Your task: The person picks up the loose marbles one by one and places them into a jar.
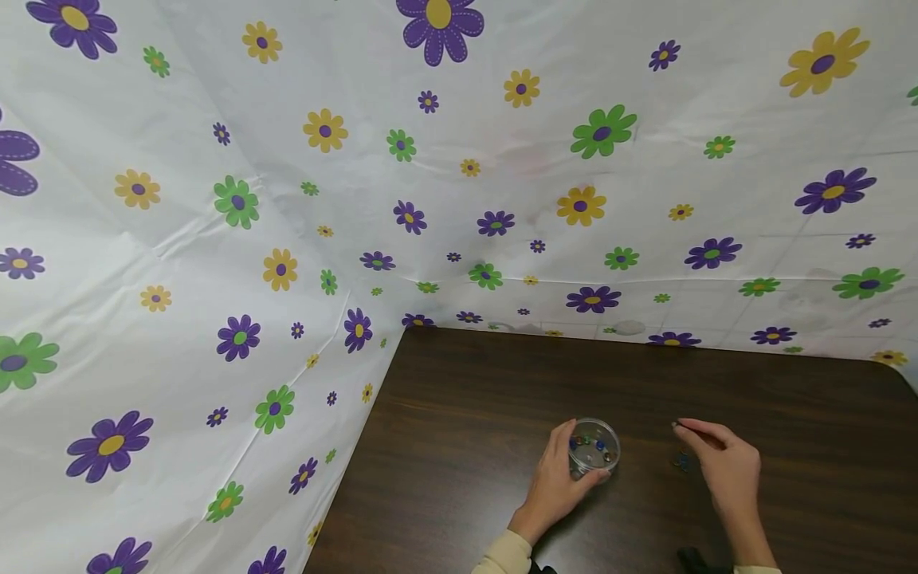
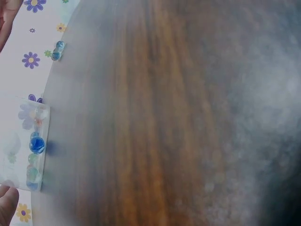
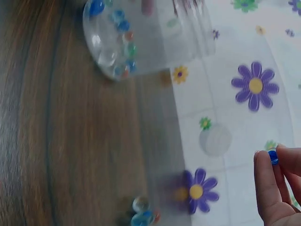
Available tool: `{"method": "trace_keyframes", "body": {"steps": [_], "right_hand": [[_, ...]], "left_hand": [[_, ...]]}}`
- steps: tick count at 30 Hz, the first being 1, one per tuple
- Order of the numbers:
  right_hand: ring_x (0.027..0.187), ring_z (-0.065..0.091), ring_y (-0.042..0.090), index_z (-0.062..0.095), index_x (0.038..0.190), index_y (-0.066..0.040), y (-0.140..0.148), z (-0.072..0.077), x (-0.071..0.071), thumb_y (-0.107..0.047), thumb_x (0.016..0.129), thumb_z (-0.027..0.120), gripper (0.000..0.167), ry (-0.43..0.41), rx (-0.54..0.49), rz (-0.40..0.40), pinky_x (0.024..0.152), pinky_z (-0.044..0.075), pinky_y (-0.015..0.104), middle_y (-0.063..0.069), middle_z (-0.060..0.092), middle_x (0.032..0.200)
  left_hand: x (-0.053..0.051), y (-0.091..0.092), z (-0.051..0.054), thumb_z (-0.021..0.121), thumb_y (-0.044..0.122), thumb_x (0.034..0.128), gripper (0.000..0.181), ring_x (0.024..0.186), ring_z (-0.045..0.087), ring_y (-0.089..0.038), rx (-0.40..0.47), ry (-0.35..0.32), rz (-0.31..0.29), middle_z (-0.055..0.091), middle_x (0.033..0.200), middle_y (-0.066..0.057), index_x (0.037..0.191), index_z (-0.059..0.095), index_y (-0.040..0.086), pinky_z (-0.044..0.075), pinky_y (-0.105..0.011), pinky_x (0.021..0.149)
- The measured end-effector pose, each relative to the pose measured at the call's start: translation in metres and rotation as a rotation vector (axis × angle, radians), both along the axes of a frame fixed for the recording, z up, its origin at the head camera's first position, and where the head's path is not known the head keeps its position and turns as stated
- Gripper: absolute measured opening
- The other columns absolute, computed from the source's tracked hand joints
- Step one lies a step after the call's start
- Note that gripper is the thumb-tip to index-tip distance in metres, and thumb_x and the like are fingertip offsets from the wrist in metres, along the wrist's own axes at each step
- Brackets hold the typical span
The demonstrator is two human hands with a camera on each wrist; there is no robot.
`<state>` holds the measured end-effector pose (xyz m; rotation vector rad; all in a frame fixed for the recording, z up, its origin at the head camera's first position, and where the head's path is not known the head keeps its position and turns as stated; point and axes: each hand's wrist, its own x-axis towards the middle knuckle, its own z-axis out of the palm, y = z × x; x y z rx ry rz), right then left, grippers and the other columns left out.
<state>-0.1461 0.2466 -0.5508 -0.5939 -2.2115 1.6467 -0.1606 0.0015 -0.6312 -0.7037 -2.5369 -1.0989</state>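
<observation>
My left hand (image 1: 555, 482) curls round a clear round container (image 1: 594, 446) on the dark table; coloured glass marbles lie at its bottom. Over the table to its right, my right hand (image 1: 726, 462) pinches something small. The right wrist view shows it as a blue marble (image 3: 273, 157) between thumb and fingertips. Below that hand, several loose marbles (image 1: 681, 460) lie together on the table. In the left wrist view the container (image 2: 23, 141) stands at the left edge, with a fingertip of my left hand (image 2: 8, 205) at its wall.
A white cloth (image 1: 502, 183) with purple, yellow and green flowers hangs behind and to the left of the brown table (image 1: 445, 422). A dark object (image 1: 692, 560) shows at the bottom edge, near my right forearm.
</observation>
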Motion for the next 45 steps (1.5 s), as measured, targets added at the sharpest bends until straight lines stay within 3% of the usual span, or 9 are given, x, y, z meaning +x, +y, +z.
{"method": "trace_keyframes", "body": {"steps": [6, 16, 26, 34, 45], "right_hand": [[0.076, 0.064, -0.009, 0.079, 0.106, 0.001, -0.016, 0.005, 0.0, -0.02, 0.091, 0.082, 0.026, 0.024, 0.053, 0.043, 0.063, 0.047, 0.012, -0.027, 0.07, 0.085], [0.079, 0.063, -0.01, 0.08, 0.101, 0.001, -0.035, 0.001, -0.002, -0.012, 0.09, 0.083, 0.017, 0.109, 0.107, 0.111, 0.068, 0.048, 0.009, -0.021, 0.072, 0.089], [0.08, 0.063, -0.01, 0.081, 0.099, -0.003, -0.049, -0.007, -0.003, -0.011, 0.089, 0.083, 0.013, 0.094, 0.164, 0.179, 0.069, 0.048, 0.01, -0.01, 0.076, 0.092], [0.083, 0.062, -0.008, 0.08, 0.099, -0.002, -0.06, -0.007, -0.001, -0.013, 0.089, 0.083, 0.015, 0.065, 0.165, 0.239, 0.07, 0.048, 0.009, 0.009, 0.077, 0.101], [0.086, 0.062, -0.008, 0.079, 0.101, -0.001, -0.069, -0.013, -0.002, -0.01, 0.09, 0.082, 0.014, 0.067, 0.139, 0.296, 0.072, 0.05, 0.01, 0.015, 0.075, 0.105]], "left_hand": [[0.0, 0.0, -0.001, 0.076, 0.046, 0.0936, 0.084, 0.131, 0.055, -0.02, -0.004, 0.007, 0.004, 0.047, 0.149, -0.006, 0.157, 0.035, 0.009, 0.05, -0.036, 0.102], [-0.001, 0.001, 0.0, 0.077, 0.045, 0.0931, 0.084, 0.131, 0.055, -0.02, -0.004, 0.024, 0.001, 0.048, 0.149, -0.006, 0.154, 0.038, 0.004, 0.05, -0.035, 0.103], [0.001, 0.0, 0.002, 0.077, 0.045, 0.0936, 0.084, 0.132, 0.054, -0.02, -0.004, 0.002, -0.005, 0.047, 0.15, -0.007, 0.155, 0.037, 0.003, 0.049, -0.036, 0.104], [0.001, 0.001, 0.0, 0.078, 0.044, 0.0928, 0.085, 0.131, 0.055, -0.019, -0.003, 0.0, 0.003, 0.048, 0.149, -0.006, 0.155, 0.037, 0.004, 0.049, -0.035, 0.104], [0.0, 0.001, 0.002, 0.075, 0.044, 0.095, 0.083, 0.131, 0.055, -0.02, 0.011, -0.033, -0.013, 0.046, 0.15, -0.007, 0.156, 0.035, 0.004, 0.05, -0.036, 0.104]]}}
